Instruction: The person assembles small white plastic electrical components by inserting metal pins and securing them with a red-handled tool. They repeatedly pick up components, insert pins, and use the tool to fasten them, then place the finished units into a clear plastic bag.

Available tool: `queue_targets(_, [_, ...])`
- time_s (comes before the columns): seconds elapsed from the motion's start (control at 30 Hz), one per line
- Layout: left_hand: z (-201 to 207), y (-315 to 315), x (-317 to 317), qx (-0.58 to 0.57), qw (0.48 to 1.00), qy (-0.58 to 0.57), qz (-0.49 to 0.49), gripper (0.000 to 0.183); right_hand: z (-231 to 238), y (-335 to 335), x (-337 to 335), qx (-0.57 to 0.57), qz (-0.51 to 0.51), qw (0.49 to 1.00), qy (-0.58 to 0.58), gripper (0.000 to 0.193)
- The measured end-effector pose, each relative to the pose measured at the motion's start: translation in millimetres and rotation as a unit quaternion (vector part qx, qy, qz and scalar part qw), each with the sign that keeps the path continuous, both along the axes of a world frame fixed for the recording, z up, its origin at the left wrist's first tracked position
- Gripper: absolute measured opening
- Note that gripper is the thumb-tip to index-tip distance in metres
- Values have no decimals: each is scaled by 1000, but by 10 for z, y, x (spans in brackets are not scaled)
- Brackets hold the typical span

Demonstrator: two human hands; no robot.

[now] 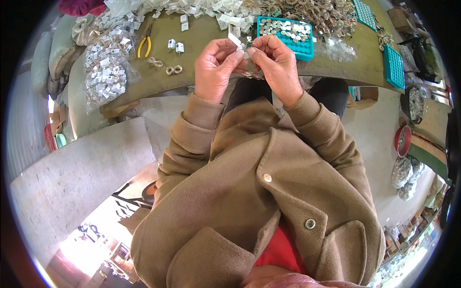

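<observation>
Left fingers point(232, 60) pinch white piece point(234, 39) | right fingers point(261, 56) pinch small green part point(249, 43) | both angled inward

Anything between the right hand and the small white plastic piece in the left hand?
Nothing visible but the tiny green part that the right hand pinches; the small white plastic piece in the left hand sits beside it. Contact is unclear.
</observation>
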State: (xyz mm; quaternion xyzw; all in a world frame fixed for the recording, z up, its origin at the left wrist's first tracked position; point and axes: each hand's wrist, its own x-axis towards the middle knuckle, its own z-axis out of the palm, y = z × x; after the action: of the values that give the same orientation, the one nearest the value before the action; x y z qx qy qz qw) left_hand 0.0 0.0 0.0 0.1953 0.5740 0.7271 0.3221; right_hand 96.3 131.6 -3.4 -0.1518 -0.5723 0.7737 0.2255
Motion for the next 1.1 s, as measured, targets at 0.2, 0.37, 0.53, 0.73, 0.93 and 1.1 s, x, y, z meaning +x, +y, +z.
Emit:
queue_targets(0.2, [11,41,117,22,998,12,58,32,144,-6,95,-110,18,994,-4,9])
queue_targets(0.37, [54,49,134,32,996,41,77,29,159,-28,110,-89,27,995,-31,9])
queue_targets(0.53, [44,78,169,18,995,61,83,29,126,-39,84,-71,36,997,-20,7])
queue_targets(0.73, [14,122,234,-6,989,135,58,30,81,-1,55,-31,13,999,-36,5])
queue_targets(0.93, [43,122,215,-41,998,46,30,28,62,59,48,-8,6,998,-64,8])
queue_targets(1.1, [127,84,176,-77,995,-29,54,28,110,62,89,-10,57,996,-66,15])
